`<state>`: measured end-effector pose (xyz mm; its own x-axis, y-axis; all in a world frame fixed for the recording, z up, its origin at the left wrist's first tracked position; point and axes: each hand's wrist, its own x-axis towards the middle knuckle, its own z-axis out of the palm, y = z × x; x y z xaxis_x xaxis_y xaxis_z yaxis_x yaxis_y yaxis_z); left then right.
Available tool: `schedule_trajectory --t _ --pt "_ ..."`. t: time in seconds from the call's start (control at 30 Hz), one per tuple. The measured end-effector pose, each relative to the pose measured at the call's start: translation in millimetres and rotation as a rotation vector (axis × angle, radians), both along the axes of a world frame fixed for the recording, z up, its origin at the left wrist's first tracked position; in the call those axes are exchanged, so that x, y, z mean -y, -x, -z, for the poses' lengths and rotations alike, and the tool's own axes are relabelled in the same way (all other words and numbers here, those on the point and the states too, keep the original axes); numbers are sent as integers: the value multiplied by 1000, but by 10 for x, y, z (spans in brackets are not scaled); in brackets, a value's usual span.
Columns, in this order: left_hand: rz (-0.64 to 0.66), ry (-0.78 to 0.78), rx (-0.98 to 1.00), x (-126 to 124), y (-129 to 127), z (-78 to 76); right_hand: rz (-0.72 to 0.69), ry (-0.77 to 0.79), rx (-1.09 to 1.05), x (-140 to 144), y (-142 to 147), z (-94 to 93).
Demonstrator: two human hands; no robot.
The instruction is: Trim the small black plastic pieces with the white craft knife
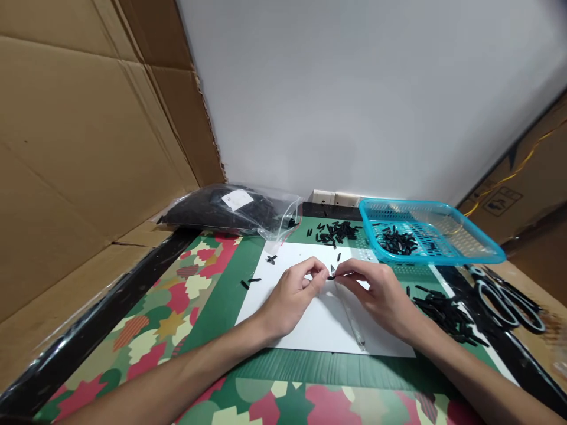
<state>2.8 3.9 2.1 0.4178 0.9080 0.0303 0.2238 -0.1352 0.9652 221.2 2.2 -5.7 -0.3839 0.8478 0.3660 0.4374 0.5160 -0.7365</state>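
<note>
My left hand (pixel 296 292) and my right hand (pixel 376 290) meet over a white sheet (pixel 310 327) on the green mat. Between their fingertips sits a small black plastic piece (pixel 331 275); both hands pinch it. A slim clear tool, perhaps a knife (pixel 352 319), lies on the sheet under my right hand; I cannot tell whether the hand touches it. Loose black pieces (pixel 271 258) lie on the sheet's left part.
A blue basket (pixel 469 251) with black pieces stands at the back right. Piles of black pieces lie behind the sheet (pixel 336 231) and at the right (pixel 447 313). A clear bag of black parts (pixel 230 209) sits back left. Scissors (pixel 505 298) lie far right. Cardboard stands at the left.
</note>
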Motion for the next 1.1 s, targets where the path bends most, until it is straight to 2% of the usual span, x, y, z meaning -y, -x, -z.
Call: schedule_trajectory --t 0.17,0.47,0.67,0.9,1.1 --pt "51 81 31 28 3 35 -45 155 -201 70 27 -41" --pt "23 79 135 31 -11 26 -83 357 -529 40 76 -56" --pt "4 102 180 47 -15 27 -134 487 -621 37 128 -15" --pt "23 138 187 41 7 12 -126 479 -680 43 139 -13" --pt "38 131 164 19 34 22 -65 360 -602 46 113 -31"
